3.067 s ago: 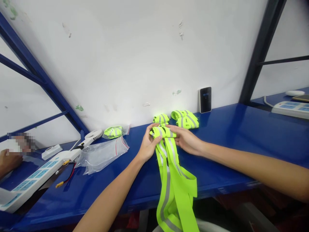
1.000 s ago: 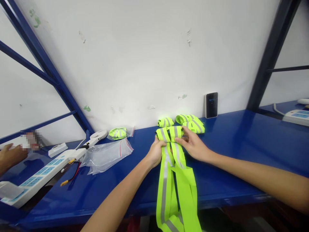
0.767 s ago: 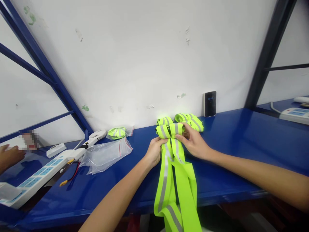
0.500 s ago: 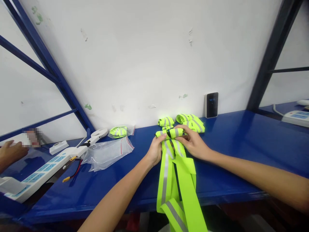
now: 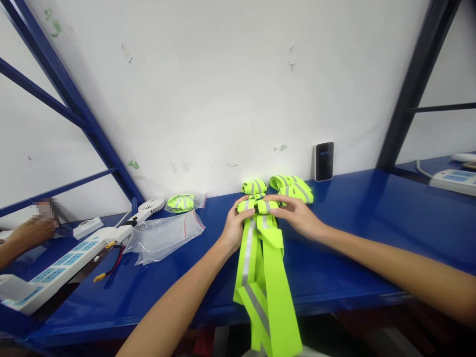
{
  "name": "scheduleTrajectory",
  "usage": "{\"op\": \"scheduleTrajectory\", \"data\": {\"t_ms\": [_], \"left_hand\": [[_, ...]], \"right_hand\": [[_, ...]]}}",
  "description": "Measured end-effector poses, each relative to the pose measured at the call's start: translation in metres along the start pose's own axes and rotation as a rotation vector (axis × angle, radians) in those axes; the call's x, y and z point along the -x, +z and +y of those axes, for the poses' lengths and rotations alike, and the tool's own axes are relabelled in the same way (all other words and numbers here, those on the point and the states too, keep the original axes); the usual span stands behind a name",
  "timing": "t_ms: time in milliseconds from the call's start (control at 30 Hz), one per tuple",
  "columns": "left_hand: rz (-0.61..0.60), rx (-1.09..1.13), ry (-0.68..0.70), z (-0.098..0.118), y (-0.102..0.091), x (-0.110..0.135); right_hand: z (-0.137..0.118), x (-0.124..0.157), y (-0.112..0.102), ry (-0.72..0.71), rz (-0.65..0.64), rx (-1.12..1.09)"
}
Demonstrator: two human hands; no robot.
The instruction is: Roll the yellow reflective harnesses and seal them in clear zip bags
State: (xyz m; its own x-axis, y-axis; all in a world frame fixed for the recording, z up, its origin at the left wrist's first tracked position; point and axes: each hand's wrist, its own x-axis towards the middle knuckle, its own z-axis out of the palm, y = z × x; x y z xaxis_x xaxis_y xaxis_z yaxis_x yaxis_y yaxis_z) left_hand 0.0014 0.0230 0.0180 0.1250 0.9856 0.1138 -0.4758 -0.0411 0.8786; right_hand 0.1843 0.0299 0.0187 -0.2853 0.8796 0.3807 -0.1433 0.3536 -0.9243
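A neon yellow-green reflective strap with silver stripes trails over the table's front edge, its far end wound into a small roll. My left hand grips the left end of that roll, thumb on top. On the other side my right hand holds the right end between thumb and fingers. Just behind the hands lie a rolled reflective strap and a looser folded bundle of the same material. Part of another piece shows between the hands and the small roll.
On the blue table, clear plastic bags and a bagged strap lie left, near a white fan and power strip. A black-screened device leans on the wall. Another person's hand is at far left.
The loose strap hanging below the roll has drawn up and shifted left. My hands stay on the roll, fingers slightly repositioned. The other person's hand at far left has moved right.
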Motion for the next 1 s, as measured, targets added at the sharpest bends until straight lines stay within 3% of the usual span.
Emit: {"op": "scheduleTrajectory", "data": {"t_ms": [267, 467, 600, 833, 1000], "left_hand": [[-0.065, -0.082, -0.013, 0.001, -0.006, -0.002], [-0.045, -0.113, 0.038, -0.001, -0.009, -0.004], [0.029, -0.146, 0.096, -0.003, -0.010, -0.008], [0.054, -0.295, 0.263, -0.001, -0.014, -0.010], [0.003, -0.406, 0.347, -0.002, -0.017, -0.008]], "right_hand": [[0.004, -0.002, -0.001, 0.043, 0.021, -0.032], [0.004, -0.002, 0.001, 0.092, 0.022, -0.060], [-0.003, 0.000, 0.003, 0.185, 0.041, -0.211], [-0.004, 0.006, 0.004, 0.458, -0.170, -0.331], [0.003, 0.008, 0.011, 0.503, -0.082, -0.317]]}}
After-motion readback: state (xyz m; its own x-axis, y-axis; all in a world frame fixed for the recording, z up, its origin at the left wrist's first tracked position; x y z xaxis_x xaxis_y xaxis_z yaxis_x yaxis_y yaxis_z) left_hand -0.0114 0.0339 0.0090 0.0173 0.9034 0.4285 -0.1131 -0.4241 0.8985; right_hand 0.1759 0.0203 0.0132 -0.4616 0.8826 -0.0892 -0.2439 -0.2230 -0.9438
